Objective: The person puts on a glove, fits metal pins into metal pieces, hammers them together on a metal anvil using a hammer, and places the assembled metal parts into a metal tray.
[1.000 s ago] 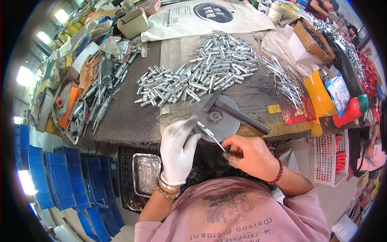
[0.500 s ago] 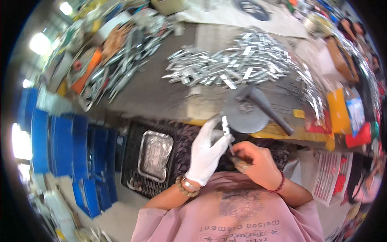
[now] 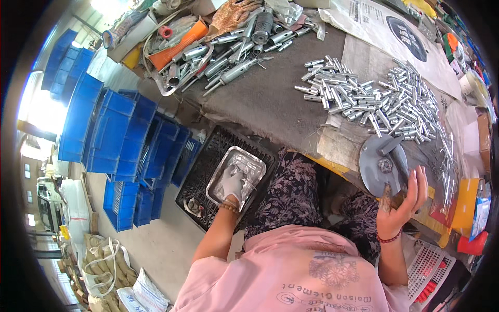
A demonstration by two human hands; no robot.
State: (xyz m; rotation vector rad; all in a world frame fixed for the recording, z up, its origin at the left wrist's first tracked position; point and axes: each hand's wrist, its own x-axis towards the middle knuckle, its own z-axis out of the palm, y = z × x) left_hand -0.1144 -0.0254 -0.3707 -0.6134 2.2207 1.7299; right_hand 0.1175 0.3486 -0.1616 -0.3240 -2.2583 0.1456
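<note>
My left hand (image 3: pixel 232 183), in a white glove, is down in a shallow foil tray (image 3: pixel 213 193). Its fingers blend with the shiny foil, so whether they hold anything is unclear. My bare right hand (image 3: pixel 399 210) is raised at the front edge of the workbench, thumb apart from the stretched fingers, and nothing shows in it. Just beyond it lies a round grey plate (image 3: pixel 370 169) with a hammer (image 3: pixel 391 146) across it, the handle partly hidden by my hand. A small cluster of metal bits (image 3: pixel 385 165) rests on the plate.
Short metal tubes (image 3: pixel 358 96) are heaped on the workbench (image 3: pixel 280 99). Further left lie longer metal parts (image 3: pixel 228 73) and an orange glove (image 3: pixel 234 18). The foil tray rests on a black crate (image 3: pixel 208 156). Blue bins (image 3: pixel 117 132) are stacked left; a white basket (image 3: pixel 429 270) stands at lower right.
My left hand has moved left from in front of the plate into the foil tray; the metal tube it held is no longer visible. My right hand has moved right and opened. The view has shifted left.
</note>
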